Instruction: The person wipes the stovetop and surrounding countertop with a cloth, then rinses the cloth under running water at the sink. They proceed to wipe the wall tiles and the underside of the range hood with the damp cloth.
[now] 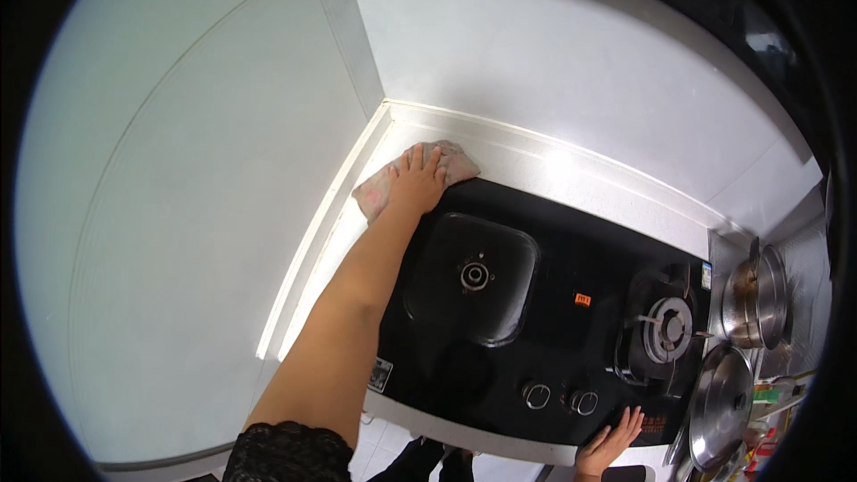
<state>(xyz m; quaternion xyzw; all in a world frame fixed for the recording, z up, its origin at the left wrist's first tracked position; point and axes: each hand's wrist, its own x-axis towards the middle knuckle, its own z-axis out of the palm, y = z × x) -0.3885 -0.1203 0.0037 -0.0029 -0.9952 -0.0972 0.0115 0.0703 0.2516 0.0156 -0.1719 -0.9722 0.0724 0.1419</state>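
My left arm reaches to the back left corner of the white counter, where my left hand (418, 180) presses down on a crumpled greyish-pink cloth (375, 190). Its fingers are slightly bent, with the cloth bunched at their tips. The cloth lies on the counter strip and meets the back left edge of the black gas stove (562, 254). At the stove's front right edge rests my right hand (610, 443), open, its fingers stretched over the glass and touching nothing else.
The left burner (475, 277) has no grate over it; the right burner (669, 330) carries one. Two knobs (536, 395) sit near the front. To the right are a steel pot (754, 299), a round lid (719, 411) and several bottles. Walls close off the left and back.
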